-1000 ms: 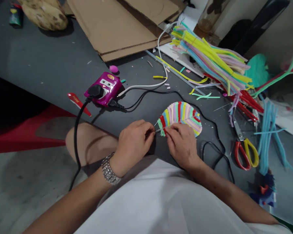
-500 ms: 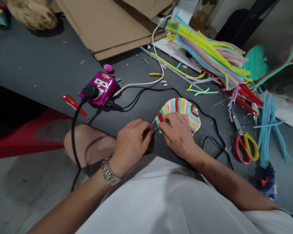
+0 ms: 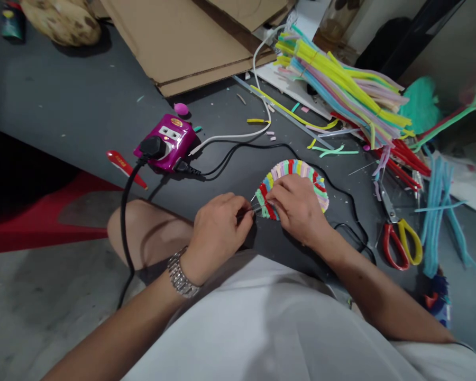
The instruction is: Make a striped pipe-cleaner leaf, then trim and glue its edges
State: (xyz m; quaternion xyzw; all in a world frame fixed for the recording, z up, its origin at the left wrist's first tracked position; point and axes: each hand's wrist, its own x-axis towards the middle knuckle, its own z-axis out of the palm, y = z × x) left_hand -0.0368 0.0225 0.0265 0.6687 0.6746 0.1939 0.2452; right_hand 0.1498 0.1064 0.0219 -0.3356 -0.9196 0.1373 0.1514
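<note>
A rounded, pointed piece wound in striped pipe cleaners (image 3: 287, 168) in red, yellow, green, pink and blue lies in front of me, its narrow end facing left. Thin metal wires (image 3: 255, 207) stick out from that end. My left hand (image 3: 219, 225) is closed in a pinch on the wire ends, a metal watch (image 3: 181, 275) on its wrist. Over the striped piece lies my right hand (image 3: 301, 207), its thumb and fingers pinched together at the rows near the narrow end. The palm hides much of the piece's middle, and the exact contact of the fingertips is unclear.
Behind the hands sits a purple power adapter (image 3: 168, 140) with black cords, a red-and-white cutter-like tool (image 3: 127, 169) beside it. Scissors (image 3: 396, 238), blue pipe cleaners (image 3: 436, 211) and a bundle of coloured pipe cleaners (image 3: 341, 87) are at right. Cardboard (image 3: 182, 42) lies at the back.
My right hand has shifted slightly right and up on the striped piece, uncovering more of the rows at its narrow end. My left hand keeps its pinch. The whole view has shifted a little.
</note>
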